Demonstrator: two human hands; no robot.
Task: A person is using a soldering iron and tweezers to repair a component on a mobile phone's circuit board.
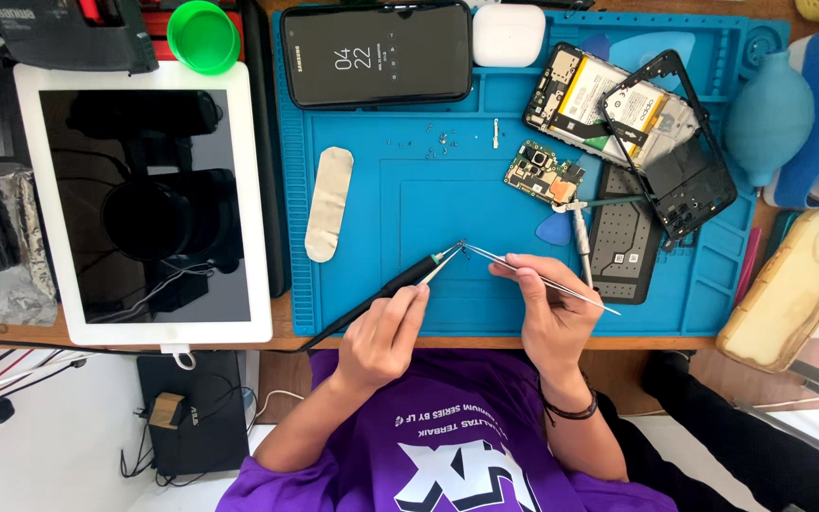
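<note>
Two tools meet tip to tip over the blue repair mat (428,204).

At the frame's lower centre, the left hand (386,332) has its fingers closed round a black screwdriver (386,289), while the right hand (547,308) pinches metal tweezers (537,277) shut. Their tips touch near the mat's middle; whether they hold anything there I cannot tell. A small circuit board (542,171) lies up and to the right.

Single head view, looking steeply down on the tabletop (523,334) from close above; upside down, with the torso at the bottom edge.
</note>
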